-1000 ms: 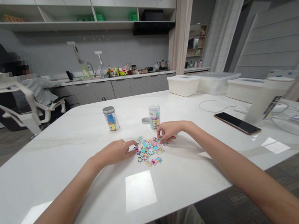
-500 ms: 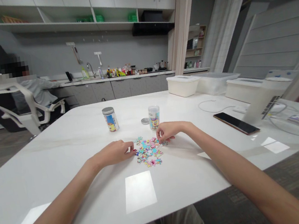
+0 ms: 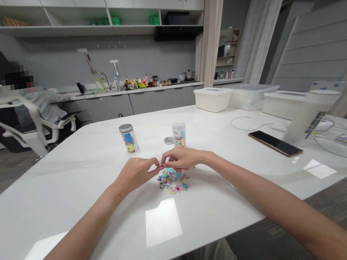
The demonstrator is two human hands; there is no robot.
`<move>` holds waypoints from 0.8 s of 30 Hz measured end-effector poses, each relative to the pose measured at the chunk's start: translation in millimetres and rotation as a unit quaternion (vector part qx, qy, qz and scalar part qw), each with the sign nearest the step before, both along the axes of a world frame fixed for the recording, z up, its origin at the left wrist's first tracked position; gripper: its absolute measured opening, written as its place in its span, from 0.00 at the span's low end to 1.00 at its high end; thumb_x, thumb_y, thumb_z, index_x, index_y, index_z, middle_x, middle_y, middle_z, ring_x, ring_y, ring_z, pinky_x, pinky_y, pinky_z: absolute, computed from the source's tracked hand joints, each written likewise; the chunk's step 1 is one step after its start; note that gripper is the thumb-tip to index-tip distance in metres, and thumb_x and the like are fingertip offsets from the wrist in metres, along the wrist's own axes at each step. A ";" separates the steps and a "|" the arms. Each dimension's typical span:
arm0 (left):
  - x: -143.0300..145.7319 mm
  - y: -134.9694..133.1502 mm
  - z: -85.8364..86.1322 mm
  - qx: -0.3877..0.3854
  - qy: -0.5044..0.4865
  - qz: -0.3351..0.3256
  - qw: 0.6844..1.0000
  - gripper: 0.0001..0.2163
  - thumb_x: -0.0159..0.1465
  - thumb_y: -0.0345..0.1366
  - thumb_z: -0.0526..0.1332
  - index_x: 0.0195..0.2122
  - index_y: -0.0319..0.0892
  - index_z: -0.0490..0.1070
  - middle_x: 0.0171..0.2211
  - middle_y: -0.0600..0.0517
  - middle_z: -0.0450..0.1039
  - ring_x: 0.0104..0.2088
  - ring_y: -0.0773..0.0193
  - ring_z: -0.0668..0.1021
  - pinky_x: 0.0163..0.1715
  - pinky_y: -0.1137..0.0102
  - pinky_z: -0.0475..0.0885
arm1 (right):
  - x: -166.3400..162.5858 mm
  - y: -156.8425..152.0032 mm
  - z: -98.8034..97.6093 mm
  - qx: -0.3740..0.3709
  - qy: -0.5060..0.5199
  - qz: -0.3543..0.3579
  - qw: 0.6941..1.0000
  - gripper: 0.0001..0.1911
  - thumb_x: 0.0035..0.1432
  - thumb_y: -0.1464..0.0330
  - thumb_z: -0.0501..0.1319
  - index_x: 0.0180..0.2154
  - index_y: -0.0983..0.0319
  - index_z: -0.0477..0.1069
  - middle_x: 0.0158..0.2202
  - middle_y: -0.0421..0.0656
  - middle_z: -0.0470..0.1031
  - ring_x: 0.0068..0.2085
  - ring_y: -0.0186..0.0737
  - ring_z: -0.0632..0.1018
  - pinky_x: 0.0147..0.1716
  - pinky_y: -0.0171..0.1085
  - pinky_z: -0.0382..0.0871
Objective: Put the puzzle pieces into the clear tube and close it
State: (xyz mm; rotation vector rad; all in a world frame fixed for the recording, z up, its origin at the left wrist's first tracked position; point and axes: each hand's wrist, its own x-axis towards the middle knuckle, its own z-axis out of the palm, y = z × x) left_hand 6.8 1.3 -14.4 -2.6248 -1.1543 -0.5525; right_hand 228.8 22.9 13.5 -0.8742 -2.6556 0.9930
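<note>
- Surface (image 3: 78, 170), white and glossy, carries everything; its bright reflections could hide small parts, so working clear of them should help.
- Right hand (image 3: 183, 157) arches over the far side of the pieces, its fingertips right at the left one's; whether they grip anything I cannot tell. Keeping this wrist raised should avoid brushing pieces about.
- Left hand (image 3: 136, 171) has thumb and finger brought together on one small piece; a light pinch by the edges looks best.
- Puzzle pieces (image 3: 173, 183) lie in a loose heap beneath and just nearer than the fingertips, partly covered by the right hand.
- Lidded jar (image 3: 128, 139) and clear jar (image 3: 179, 134) stand upright beyond; the clear one is close behind the right hand, so small sideways movements suit.
- Metal lid (image 3: 168, 140) lies flat between them.
- Small reddish piece (image 3: 160, 165) sits at the meeting fingertips; steady, level handling matters most.
</note>
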 end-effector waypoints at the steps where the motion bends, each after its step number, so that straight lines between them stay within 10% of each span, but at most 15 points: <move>1: 0.0 0.0 -0.3 0.004 0.005 -0.001 1.000 0.21 0.69 0.50 0.48 0.32 0.43 0.75 0.14 0.55 0.66 0.16 0.69 0.67 0.20 0.74 0.54 | -1.8 -0.4 -0.8 0.010 0.001 0.001 1.000 0.12 0.65 0.66 0.53 0.43 0.62 0.72 0.17 0.33 0.67 0.16 0.28 0.66 0.23 0.30 0.62; 6: -0.9 0.9 -0.9 0.021 0.014 0.012 1.000 0.20 0.67 0.52 0.51 0.40 0.43 0.73 0.15 0.57 0.64 0.15 0.70 0.65 0.20 0.73 0.53 | -1.3 7.8 -4.1 0.151 0.035 -0.112 0.982 0.11 0.64 0.65 0.56 0.40 0.62 0.75 0.22 0.38 0.72 0.24 0.32 0.71 0.30 0.31 0.63; 12: -0.1 -1.4 3.0 0.005 0.018 0.026 0.999 0.17 0.68 0.48 0.50 0.40 0.42 0.72 0.15 0.57 0.64 0.15 0.69 0.66 0.20 0.73 0.54 | 22.6 25.5 4.7 0.321 0.172 -0.325 0.873 0.16 0.66 0.61 0.52 0.44 0.61 0.75 0.38 0.45 0.77 0.34 0.37 0.73 0.40 0.35 0.65; 24: 1.9 -2.3 4.5 -0.012 0.038 0.024 0.999 0.16 0.67 0.47 0.51 0.39 0.42 0.72 0.16 0.56 0.66 0.16 0.69 0.67 0.21 0.73 0.54 | 38.9 44.7 -8.8 0.311 0.121 -0.424 0.842 0.17 0.66 0.62 0.53 0.45 0.60 0.77 0.40 0.46 0.72 0.37 0.40 0.74 0.40 0.36 0.65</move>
